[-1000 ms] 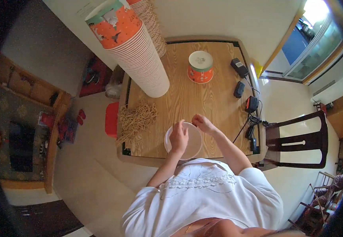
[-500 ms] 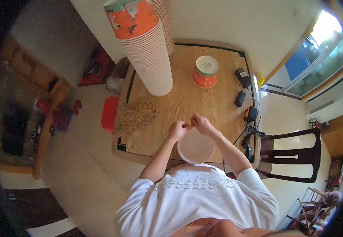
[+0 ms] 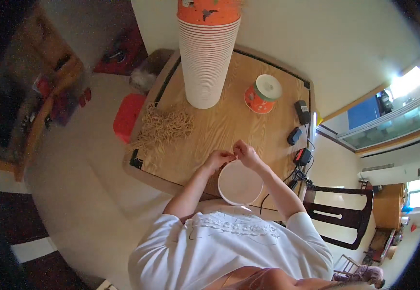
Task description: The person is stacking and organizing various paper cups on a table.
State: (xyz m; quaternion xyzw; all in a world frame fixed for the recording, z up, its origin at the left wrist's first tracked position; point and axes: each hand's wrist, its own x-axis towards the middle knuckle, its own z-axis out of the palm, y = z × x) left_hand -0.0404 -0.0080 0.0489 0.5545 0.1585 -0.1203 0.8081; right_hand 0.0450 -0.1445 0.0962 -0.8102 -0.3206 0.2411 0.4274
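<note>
A white paper bucket (image 3: 241, 182) is at the table's near edge, against my shirt, its round opening facing up. My left hand (image 3: 215, 160) and my right hand (image 3: 246, 152) meet at the far side of its rim. Both are closed, fingertips pinched close together. Whatever lies between the fingertips is too small to make out. To the left on the table is a loose heap of tan twine pieces (image 3: 166, 125). Beyond my hands rises a tall stack of nested paper buckets (image 3: 206, 67), white rims showing, orange print at the top.
An orange and green paper tub (image 3: 260, 102) stands toward the back right of the wooden table (image 3: 210, 130). Black chargers (image 3: 302, 112) and tangled cables line the right edge. A dark chair (image 3: 338, 215) is at the right, a red stool (image 3: 128, 117) at the left.
The whole view has shifted and tilted, so the stack, tub and chair appear in different places. My hands remain together at the bucket's far rim, pinching.
</note>
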